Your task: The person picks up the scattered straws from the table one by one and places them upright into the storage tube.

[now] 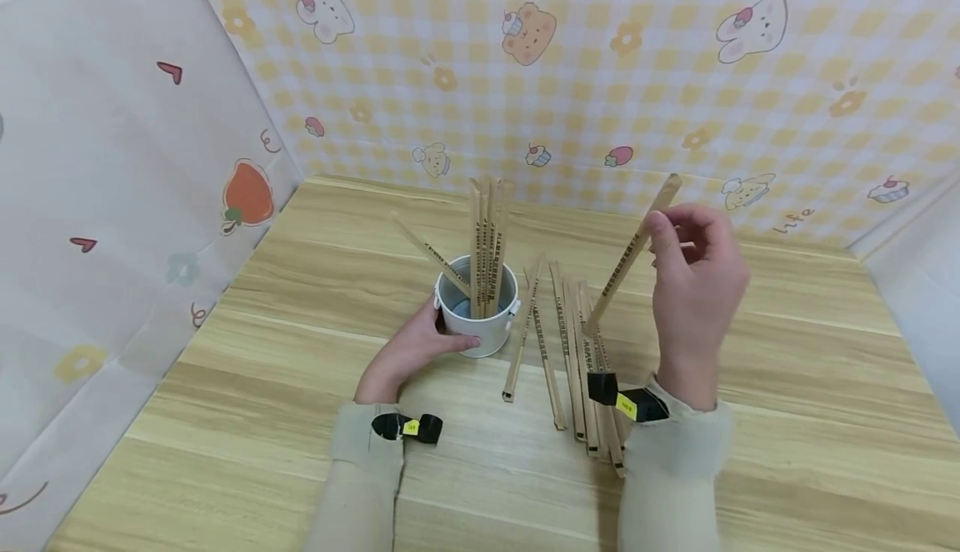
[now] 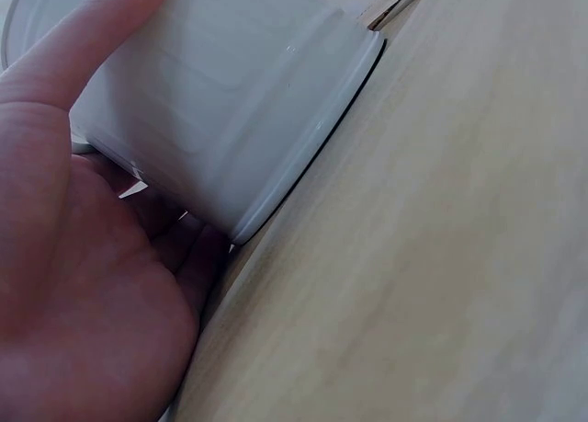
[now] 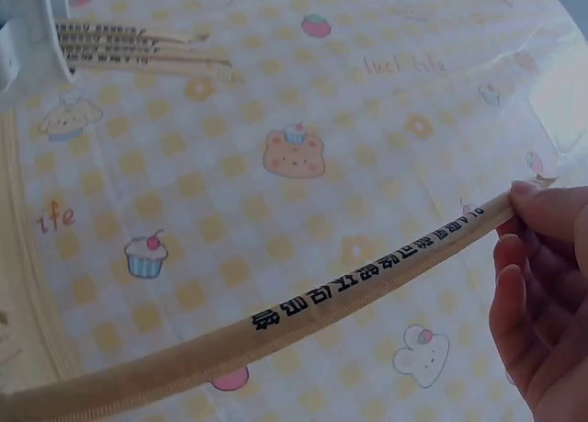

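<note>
My left hand [image 1: 416,345] holds a small white metal bucket [image 1: 491,337] from its left side, thumb across the front. In the left wrist view the bucket [image 2: 230,100] stands on the table, and the fingers go round behind it. Several paper-wrapped straws [image 1: 486,243] with printed lettering stand in the bucket, one of them leaning left. Raised on the right, my right hand [image 1: 697,277] pinches one paper-wrapped straw [image 1: 626,264] near its upper end, between thumb and fingers. In the right wrist view this straw [image 3: 358,279] slants down to the left.
A loose pile of wrapped straws [image 1: 573,360] lies on the wood-grain table [image 1: 262,368] between the bucket and my right forearm. A yellow checked cloth [image 1: 585,77] hangs behind the table's back edge. A white sheet [image 1: 112,185] covers the left side.
</note>
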Demonstrator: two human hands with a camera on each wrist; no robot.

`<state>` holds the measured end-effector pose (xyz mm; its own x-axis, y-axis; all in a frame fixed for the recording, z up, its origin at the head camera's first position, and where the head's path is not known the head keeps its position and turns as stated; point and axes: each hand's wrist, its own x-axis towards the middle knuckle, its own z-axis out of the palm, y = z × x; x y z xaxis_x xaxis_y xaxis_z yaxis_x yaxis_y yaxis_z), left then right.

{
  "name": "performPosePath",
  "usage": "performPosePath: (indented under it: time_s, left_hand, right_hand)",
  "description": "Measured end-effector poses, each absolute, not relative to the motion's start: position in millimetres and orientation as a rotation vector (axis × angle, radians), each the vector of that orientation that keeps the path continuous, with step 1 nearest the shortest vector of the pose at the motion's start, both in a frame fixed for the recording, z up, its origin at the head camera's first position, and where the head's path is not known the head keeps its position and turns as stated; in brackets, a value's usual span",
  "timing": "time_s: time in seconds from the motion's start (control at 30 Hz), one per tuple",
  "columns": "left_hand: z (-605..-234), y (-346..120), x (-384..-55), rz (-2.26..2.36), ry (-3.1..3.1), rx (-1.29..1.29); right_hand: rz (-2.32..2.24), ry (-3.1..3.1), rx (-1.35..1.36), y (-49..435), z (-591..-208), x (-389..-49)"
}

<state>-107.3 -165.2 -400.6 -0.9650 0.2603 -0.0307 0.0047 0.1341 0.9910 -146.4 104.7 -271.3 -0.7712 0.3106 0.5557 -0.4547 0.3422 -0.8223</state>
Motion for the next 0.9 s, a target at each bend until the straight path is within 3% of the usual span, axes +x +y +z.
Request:
performPosePath:
  time_s: [0.9]
  left_hand:
    - [-401.3,-164.1,-107.0,1.911,2.233,0.266]
  right_hand:
    - [1.832,-1.291,0.179,79.8,-239.2,-128.0]
